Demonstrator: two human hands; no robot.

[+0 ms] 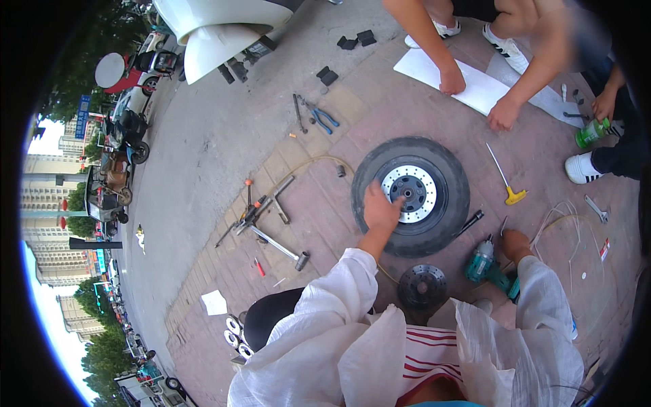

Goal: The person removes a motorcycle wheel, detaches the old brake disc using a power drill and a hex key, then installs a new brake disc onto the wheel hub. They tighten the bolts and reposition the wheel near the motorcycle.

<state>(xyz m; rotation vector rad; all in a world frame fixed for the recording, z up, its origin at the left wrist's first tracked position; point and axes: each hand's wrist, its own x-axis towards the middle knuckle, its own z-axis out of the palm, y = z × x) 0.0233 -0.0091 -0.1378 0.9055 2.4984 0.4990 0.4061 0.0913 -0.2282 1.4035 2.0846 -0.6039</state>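
A wheel with a black tyre (447,156) lies flat on the paving in front of me, a silver drilled brake disc (425,178) at its centre. My left hand (382,207) reaches over the tyre with fingers apart, its fingertips at the disc's left side near the hub. Right of the wheel, my right hand (517,245) is closed beside a teal cordless power tool (483,261). A thin metal tip (504,222) sticks out above that hand; the rest is hidden. A darker, worn brake disc (422,287) lies on the paving close to my body.
Pliers (325,122), a socket wrench (281,247) and a yellow-handled tool (514,197) lie around the wheel. A spanner (597,209) and pale tubing (559,227) are at right. Other people's hands (503,114) hold a white panel (427,71). A white vehicle part (217,51) juts in above.
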